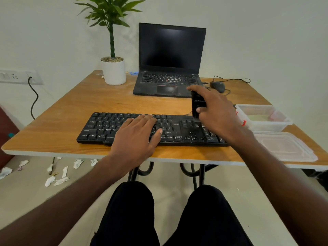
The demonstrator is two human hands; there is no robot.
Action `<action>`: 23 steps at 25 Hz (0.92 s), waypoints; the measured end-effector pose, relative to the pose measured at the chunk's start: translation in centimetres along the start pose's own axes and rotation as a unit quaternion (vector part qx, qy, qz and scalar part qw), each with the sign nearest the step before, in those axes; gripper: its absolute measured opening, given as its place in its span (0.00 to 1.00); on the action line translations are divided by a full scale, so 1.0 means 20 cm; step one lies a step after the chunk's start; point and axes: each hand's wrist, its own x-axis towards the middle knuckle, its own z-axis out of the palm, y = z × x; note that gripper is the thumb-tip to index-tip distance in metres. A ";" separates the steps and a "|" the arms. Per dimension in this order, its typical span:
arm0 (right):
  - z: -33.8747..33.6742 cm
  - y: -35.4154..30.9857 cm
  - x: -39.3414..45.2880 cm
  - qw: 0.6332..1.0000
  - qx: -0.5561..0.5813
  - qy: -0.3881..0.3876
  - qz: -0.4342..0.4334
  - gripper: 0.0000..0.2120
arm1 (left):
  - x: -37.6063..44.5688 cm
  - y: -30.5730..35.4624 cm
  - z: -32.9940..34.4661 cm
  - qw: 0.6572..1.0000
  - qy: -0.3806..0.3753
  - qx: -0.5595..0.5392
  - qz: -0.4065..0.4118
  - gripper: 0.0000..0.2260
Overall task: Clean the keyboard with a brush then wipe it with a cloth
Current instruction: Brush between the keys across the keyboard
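Your left hand (140, 132) lay flat, fingers straight, on the keyboard (99, 126) while your right hand (215, 112) gripped the upright black brush (197, 103) over its right end.

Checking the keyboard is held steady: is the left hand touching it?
Touching. The head view shows the left hand lying flat on the keyboard, fingers spread over its keys.

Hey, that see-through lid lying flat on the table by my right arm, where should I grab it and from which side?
Pinch the lid at its raised rim on the near edge, coming from the table's front edge. It lies flat, so only the rim gives fingers purchase, and that side sits close to the table edge, clear of the tub behind it.
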 end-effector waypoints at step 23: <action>-0.07 0.16 -0.10 1.000 -0.008 -0.025 0.001 0.34 | 0.06 0.19 0.08 1.000 0.012 -0.019 0.007 0.24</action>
